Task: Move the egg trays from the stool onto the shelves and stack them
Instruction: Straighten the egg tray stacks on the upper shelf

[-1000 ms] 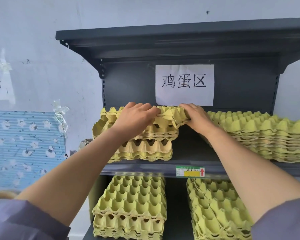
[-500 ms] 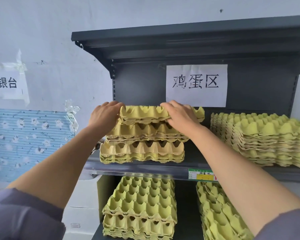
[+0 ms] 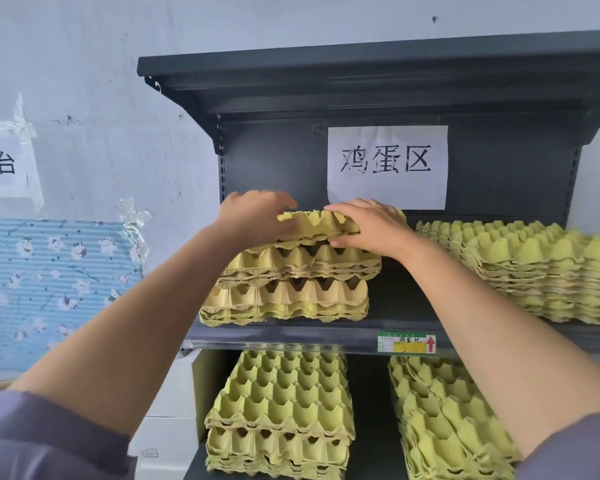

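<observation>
A yellow-green pulp egg tray (image 3: 312,223) lies on top of the left stack of trays (image 3: 291,296) on the upper dark shelf (image 3: 291,336). My left hand (image 3: 257,216) grips the tray's left end, fingers over the top; it is blurred. My right hand (image 3: 368,226) holds the right part, fingers spread on top and thumb under the front edge. The top tray sits slightly askew on the stack. The stool is out of view.
A taller tray stack (image 3: 551,271) fills the shelf's right side. Two more stacks (image 3: 281,410) (image 3: 447,427) sit on the lower shelf. A paper sign (image 3: 387,166) hangs on the back panel. A blue patterned board (image 3: 49,282) and white box (image 3: 167,427) stand left.
Both hands slid the top tray left along the stack and settled it lower. My left hand went from the tray's middle to its left end, and my right hand moved up over its top.
</observation>
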Demonstrator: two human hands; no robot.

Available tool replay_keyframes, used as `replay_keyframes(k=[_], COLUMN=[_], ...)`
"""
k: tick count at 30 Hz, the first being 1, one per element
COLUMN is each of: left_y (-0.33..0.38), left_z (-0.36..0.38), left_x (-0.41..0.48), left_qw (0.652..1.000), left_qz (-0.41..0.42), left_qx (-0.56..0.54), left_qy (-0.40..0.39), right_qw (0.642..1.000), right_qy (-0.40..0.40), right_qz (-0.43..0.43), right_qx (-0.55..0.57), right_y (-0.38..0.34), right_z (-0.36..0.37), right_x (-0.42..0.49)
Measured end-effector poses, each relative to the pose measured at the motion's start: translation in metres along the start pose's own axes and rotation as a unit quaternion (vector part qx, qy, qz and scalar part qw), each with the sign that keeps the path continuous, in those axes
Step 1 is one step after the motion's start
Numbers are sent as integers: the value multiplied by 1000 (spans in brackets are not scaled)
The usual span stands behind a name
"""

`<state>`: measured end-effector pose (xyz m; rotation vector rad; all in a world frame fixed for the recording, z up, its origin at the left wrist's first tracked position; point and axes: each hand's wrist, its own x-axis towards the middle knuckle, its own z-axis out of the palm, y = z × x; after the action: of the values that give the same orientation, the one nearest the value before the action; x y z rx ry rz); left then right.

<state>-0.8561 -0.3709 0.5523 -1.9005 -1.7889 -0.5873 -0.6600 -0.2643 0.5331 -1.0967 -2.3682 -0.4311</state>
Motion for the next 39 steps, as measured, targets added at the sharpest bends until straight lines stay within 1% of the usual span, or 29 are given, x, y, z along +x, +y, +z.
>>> replay_keyframes(k=[1, 3, 5, 7, 11, 15, 19, 22, 26, 33, 37, 39], left_y=[7, 14, 15, 14, 10, -4, -26, -43, -57, -53, -54, -55], left_z=[3, 8, 10, 9, 5, 1, 5, 16, 22, 17, 19, 22], left_x=[2, 4, 5, 6, 11, 15, 14, 12, 7, 7, 4, 2], left_qw=[999, 996, 995, 995, 993, 996, 998, 998, 996, 997, 997, 997], left_qz=[12, 8, -3, -3, 8, 15, -1, -18, -32, 0, -14, -16], left_qx=[43, 73, 60, 40, -14, -14, 17, 20, 5, -33, -45, -39], left_qy=[-16, -48, -76, -94, -117, -92, -56, -56, -78, -71, -67, -68], right_qw=[1000, 999, 996, 994, 999, 999, 999, 998, 998, 994, 994, 994], right_qy=[-14, -45, -64, -59, -27, 3, 40, 62, 50, 26, 46, 36], right_qz=[9, 27, 39, 43, 41, 35, 25, 19, 7, -3, -6, -2], right_qx=[-2, 13, 54, 81, 19, 4, 0, -4, 29, 106, 97, 99], right_y=[6, 18, 25, 26, 21, 12, -7, -20, -28, -17, -21, -24], right_z=[-2, -4, -4, -4, -7, -8, -1, 12, 25, 18, 19, 21], right_x=[-1, -2, -3, -3, -1, 4, 15, 24, 29, 25, 24, 23])
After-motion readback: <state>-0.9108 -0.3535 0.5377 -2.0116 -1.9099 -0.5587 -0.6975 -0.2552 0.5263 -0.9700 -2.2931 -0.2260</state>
